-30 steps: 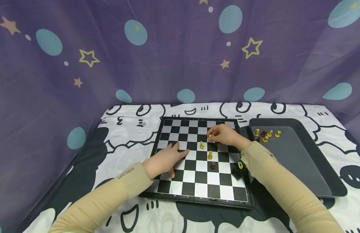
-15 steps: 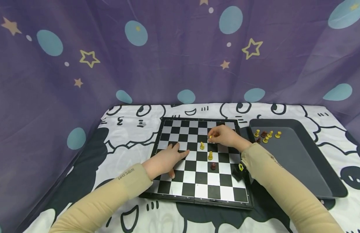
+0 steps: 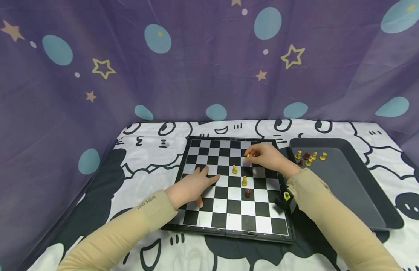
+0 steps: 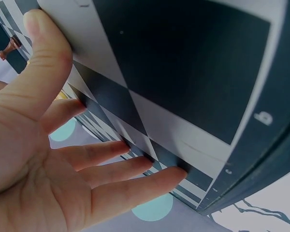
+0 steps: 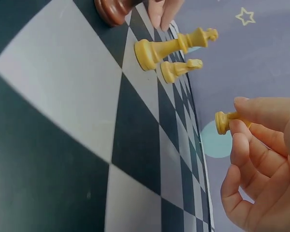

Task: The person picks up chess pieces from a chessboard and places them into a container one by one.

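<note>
My right hand (image 3: 268, 157) pinches a yellow chess piece (image 5: 222, 123) between thumb and index finger. It holds the piece over the far right part of the chessboard (image 3: 205, 218); the fingers hide the piece's top. Standing nearby on the board are a yellow knight (image 5: 180, 69), a yellow king (image 5: 159, 52) and a dark red piece (image 3: 248, 193). My left hand (image 3: 192, 186) rests on the left half of the board with its fingers spread, and the left wrist view shows the fingertips against the squares.
Right of the board stands a dark grey tray (image 3: 352, 195). Several yellow pieces (image 3: 323, 156) and a couple of dark red ones (image 3: 306, 156) lie in its far left corner. A patterned black-and-white cloth (image 3: 182, 252) covers the table, and a purple curtain (image 3: 196, 67) hangs behind it.
My right hand, still pinching the yellow piece, has shifted slightly to the right and away from the knight. The left hand and the pieces on the board have stayed put.
</note>
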`<action>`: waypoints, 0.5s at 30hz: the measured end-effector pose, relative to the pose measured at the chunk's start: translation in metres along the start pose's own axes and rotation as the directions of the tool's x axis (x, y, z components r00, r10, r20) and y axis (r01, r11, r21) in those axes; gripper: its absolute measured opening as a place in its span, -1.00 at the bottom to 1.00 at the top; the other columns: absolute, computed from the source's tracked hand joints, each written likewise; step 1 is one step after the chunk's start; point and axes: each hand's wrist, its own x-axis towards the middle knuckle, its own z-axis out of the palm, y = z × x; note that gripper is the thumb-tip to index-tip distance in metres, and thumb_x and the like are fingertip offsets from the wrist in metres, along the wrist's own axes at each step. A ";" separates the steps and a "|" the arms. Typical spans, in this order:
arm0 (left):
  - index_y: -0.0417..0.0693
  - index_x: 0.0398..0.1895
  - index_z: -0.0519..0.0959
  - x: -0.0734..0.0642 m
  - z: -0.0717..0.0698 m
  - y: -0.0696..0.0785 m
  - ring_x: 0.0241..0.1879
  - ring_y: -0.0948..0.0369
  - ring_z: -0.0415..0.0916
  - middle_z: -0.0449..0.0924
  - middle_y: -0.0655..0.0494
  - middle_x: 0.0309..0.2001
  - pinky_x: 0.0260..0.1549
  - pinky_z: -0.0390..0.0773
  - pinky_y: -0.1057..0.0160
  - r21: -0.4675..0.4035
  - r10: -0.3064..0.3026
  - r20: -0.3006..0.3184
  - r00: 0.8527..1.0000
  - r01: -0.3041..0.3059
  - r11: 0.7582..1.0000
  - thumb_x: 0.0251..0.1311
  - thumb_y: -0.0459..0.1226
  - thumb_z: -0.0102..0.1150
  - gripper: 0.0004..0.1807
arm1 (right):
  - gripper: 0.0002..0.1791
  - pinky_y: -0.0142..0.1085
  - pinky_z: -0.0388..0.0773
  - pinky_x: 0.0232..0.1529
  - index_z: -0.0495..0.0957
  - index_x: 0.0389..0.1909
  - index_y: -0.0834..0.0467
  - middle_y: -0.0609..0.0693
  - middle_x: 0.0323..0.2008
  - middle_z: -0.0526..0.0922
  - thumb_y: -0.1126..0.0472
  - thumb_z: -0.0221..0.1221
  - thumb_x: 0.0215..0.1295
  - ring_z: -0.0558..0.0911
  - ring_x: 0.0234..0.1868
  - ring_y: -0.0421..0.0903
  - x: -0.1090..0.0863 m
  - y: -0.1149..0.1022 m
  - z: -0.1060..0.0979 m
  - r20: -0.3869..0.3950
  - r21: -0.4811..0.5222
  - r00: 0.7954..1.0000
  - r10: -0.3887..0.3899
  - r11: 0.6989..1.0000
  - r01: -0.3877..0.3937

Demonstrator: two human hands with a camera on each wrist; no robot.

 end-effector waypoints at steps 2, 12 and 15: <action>0.18 0.46 0.14 0.001 0.000 0.000 0.38 -0.24 0.04 0.01 -0.28 0.43 0.17 0.39 -0.09 -0.007 -0.004 0.005 1.000 0.004 1.000 -0.42 -0.17 0.54 0.19 | -0.75 -0.26 0.41 -0.40 0.64 -0.13 0.17 0.01 -0.36 0.59 0.14 0.23 0.23 0.47 -0.41 -0.09 -0.004 0.001 -0.002 -0.008 0.004 1.000 -0.001 1.000 0.001; 0.17 0.45 0.15 0.000 0.000 0.000 0.36 -0.25 0.08 0.04 -0.29 0.42 0.15 0.41 -0.09 0.016 -0.003 0.000 1.000 0.003 1.000 -0.43 -0.16 0.55 0.19 | -0.77 -0.28 0.36 -0.47 0.64 -0.15 0.21 -0.02 -0.47 0.58 0.17 0.23 0.23 0.41 -0.50 -0.12 -0.019 0.003 -0.007 -0.010 -0.016 0.999 -0.049 0.999 0.049; 0.16 0.45 0.16 0.000 0.000 0.000 0.35 -0.25 0.11 0.05 -0.29 0.41 0.14 0.43 -0.08 0.028 0.003 -0.005 1.000 -0.003 1.000 -0.44 -0.15 0.56 0.19 | -0.77 -0.28 0.37 -0.46 0.64 -0.15 0.21 -0.01 -0.47 0.59 0.17 0.22 0.24 0.43 -0.50 -0.13 -0.024 0.003 -0.008 -0.005 -0.018 0.998 -0.058 0.998 0.058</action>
